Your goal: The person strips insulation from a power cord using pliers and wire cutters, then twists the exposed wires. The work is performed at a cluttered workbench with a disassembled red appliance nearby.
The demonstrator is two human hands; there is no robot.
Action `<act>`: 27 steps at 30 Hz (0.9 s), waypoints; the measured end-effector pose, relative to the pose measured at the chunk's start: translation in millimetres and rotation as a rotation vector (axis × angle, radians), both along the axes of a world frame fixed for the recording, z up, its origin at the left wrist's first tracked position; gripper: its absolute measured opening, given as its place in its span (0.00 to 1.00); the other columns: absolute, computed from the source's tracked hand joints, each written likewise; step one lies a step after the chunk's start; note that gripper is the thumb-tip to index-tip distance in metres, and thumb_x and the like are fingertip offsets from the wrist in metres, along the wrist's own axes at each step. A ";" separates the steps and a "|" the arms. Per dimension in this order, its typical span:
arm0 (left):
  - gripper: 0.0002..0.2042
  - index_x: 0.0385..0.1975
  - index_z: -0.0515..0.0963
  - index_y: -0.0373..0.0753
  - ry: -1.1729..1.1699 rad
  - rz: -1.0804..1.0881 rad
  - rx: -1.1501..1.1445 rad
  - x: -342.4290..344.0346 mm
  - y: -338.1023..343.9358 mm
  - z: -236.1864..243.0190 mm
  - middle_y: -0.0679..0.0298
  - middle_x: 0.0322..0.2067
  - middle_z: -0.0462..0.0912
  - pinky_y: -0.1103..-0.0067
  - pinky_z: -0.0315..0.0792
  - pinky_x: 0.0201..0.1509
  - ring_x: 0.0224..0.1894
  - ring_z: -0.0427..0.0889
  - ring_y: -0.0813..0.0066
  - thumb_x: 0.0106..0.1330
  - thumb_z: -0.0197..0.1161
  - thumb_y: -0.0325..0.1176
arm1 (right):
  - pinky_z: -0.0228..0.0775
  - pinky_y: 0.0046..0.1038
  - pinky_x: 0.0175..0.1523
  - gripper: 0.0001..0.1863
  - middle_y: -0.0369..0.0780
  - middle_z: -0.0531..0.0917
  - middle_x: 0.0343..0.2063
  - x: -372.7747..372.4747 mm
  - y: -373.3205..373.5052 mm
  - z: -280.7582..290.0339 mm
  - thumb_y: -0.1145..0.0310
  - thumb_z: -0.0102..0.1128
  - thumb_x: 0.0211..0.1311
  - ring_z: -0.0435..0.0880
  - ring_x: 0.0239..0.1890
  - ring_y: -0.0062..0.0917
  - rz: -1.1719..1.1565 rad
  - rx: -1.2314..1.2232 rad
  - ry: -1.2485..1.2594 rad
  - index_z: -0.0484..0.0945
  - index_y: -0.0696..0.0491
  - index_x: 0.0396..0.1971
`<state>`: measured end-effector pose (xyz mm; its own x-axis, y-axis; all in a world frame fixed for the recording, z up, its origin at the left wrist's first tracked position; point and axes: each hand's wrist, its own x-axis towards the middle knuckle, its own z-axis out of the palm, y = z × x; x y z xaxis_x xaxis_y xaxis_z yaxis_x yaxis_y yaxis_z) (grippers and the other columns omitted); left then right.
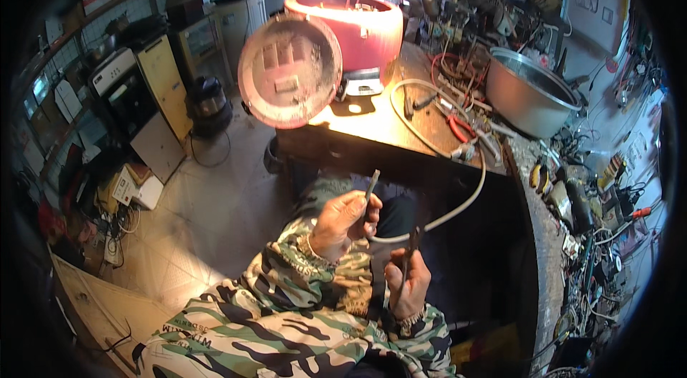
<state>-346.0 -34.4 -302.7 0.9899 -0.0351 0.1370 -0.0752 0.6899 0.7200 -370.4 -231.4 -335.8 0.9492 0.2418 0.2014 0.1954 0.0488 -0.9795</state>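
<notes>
Above my lap, my left hand (345, 218) pinches a pale grey cable (458, 212), its end pointing up past the thumb. From below that hand the cable curves right and up to the workbench. My right hand (408, 282) is closed around a slim dark tool (413, 241), apart from the cable end. The tool's tip points upward; it looks like pliers or cutters, but the fingers cover its handles. On the bench ahead stands a red round appliance body (368, 33). A round reddish base or cover (290, 72) leans tilted against its left side.
Red-handled pliers (458, 128) lie among tools and wires on the wooden bench (379, 128). A metal pot (533, 95) stands at its right. Cluttered tools and parts (572, 213) fill the right-hand ledge. A dark cooker (209, 99) sits on the tiled floor, far left.
</notes>
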 end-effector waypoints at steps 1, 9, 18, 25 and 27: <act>0.15 0.45 0.76 0.33 0.037 0.028 0.070 -4.5 2.3 4.4 0.64 0.33 0.78 0.83 0.75 0.34 0.30 0.77 0.79 0.74 0.57 0.42 | 0.68 0.23 0.34 0.22 0.36 0.78 0.25 0.6 0.3 -3.8 0.58 0.70 0.57 0.75 0.29 0.18 -0.022 -0.110 -0.053 0.75 0.60 0.40; 0.13 0.47 0.78 0.29 0.032 0.229 0.539 -12.4 -2.9 -27.4 0.65 0.27 0.81 0.87 0.75 0.29 0.24 0.77 0.84 0.75 0.56 0.33 | 0.68 0.33 0.28 0.20 0.44 0.78 0.21 -15.8 -0.4 -13.6 0.56 0.72 0.55 0.77 0.21 0.35 -0.064 -0.482 -0.111 0.78 0.59 0.33; 0.09 0.44 0.80 0.30 -0.316 0.467 1.112 -8.7 -9.3 -25.7 0.56 0.26 0.81 0.80 0.75 0.29 0.26 0.84 0.70 0.66 0.62 0.22 | 0.65 0.36 0.27 0.23 0.44 0.74 0.20 -0.5 -3.6 -18.4 0.55 0.75 0.51 0.74 0.22 0.38 -0.034 -0.579 -0.198 0.72 0.59 0.27; 0.11 0.39 0.80 0.32 -0.548 0.450 1.363 14.3 0.2 -23.6 0.56 0.30 0.80 0.76 0.77 0.31 0.28 0.84 0.62 0.56 0.63 0.14 | 0.66 0.40 0.30 0.26 0.46 0.74 0.22 25.1 0.3 2.7 0.52 0.75 0.50 0.76 0.25 0.42 -0.022 -0.646 -0.201 0.71 0.59 0.25; 0.11 0.37 0.80 0.32 -0.575 0.438 1.398 19.3 2.9 -22.6 0.55 0.33 0.80 0.75 0.78 0.33 0.31 0.84 0.61 0.55 0.63 0.14 | 0.66 0.40 0.31 0.26 0.47 0.75 0.22 31.4 1.9 3.7 0.52 0.75 0.50 0.76 0.25 0.42 -0.018 -0.656 -0.200 0.71 0.58 0.25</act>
<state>-326.7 -31.4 -325.3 0.7856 -0.1872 0.5898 -0.5605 -0.6190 0.5501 -338.9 -229.4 -332.2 0.9139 0.3584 0.1906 0.3710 -0.5469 -0.7505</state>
